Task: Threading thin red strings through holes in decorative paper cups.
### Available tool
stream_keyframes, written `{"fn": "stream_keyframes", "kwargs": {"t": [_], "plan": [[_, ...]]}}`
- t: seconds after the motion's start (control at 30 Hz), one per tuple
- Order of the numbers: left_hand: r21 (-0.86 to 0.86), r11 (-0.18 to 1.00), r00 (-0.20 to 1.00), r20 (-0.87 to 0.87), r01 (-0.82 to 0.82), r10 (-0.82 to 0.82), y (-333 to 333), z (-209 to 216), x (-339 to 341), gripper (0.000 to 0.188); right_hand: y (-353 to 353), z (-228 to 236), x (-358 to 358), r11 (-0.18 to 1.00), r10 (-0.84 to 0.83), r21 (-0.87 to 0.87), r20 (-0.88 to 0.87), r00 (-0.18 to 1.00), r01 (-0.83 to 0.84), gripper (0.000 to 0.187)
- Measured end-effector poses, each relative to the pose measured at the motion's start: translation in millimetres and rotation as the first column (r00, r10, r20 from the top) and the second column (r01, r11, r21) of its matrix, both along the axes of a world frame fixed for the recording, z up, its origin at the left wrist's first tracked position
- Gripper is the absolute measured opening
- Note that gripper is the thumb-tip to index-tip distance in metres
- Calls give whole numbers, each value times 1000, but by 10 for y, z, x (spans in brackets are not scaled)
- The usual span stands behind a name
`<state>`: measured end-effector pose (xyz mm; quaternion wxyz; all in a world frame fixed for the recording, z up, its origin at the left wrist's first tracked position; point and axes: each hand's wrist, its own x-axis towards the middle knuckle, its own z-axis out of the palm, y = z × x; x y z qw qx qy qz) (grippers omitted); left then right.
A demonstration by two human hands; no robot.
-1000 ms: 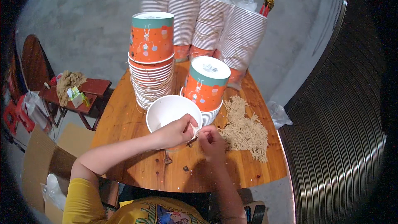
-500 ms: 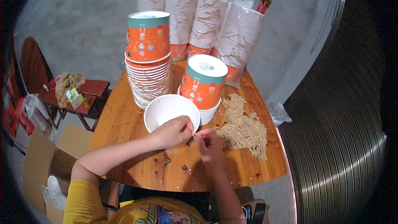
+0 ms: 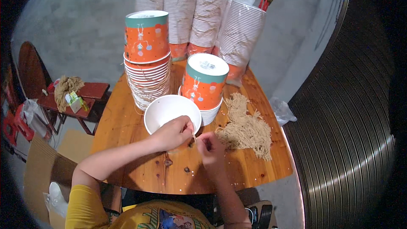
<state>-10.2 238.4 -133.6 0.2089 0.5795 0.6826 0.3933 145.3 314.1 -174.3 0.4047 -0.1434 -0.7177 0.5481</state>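
Note:
A paper bucket [image 3: 163, 110] with a white inside lies tipped on the table, its mouth facing me. Over its near right rim, my left hand [image 3: 171, 135] is closed in a pinch on a short tan string [image 3: 194, 137]. Just to the right, my right hand [image 3: 210, 147] pinches the same string, thumb against fingers. Where the string meets the rim is hidden by my fingers. Beyond the right hand lies a loose pile of tan strings [image 3: 250, 133].
Behind the bucket stand a tall stack of orange and green buckets [image 3: 147, 38] and a shorter stack [image 3: 205, 82]. Bagged bucket stacks [image 3: 241, 34] line the far edge of the wooden table [image 3: 148, 174]. A red bench [image 3: 95, 90] and open cardboard box [image 3: 40, 161] are left; a ribbed shutter [image 3: 339, 135] is right.
The view has shifted slightly, so the table and stacks sit a little further left and up. Both hands keep their pinch at the bucket's rim, and the string between them shows more clearly.

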Motion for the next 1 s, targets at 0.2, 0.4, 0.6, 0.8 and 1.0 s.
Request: {"fn": "stream_keyframes", "kwargs": {"t": [0.2, 0.4, 0.6, 0.8, 1.0], "plan": [[31, 999, 996, -72, -43, 45, -27, 58, 35, 23, 13, -82, -9, 1000, 5, 4, 0, 1000, -5, 4], [88, 996, 990, -135, -21, 33, -74, 102, 66, 23, 56, -54, 59, 981, 124, -148, -8, 992, -123, 2], [-81, 995, 979, -190, 62, -77, -294, 208, 55, 26, 163, 415, 187, 990, 8, 133, 237, 971, -40, 7], [30, 993, 922, -373, 118, -99, -491, 172, 48, 19, 305, 591, 309, 792, -94, 579, 429, 898, -194, 13], [26, 997, 986, -156, 67, -62, -638, 211, 152, 20, 166, 644, -67, 464, -25, 886, -1, 1000, 12, 13]]}}
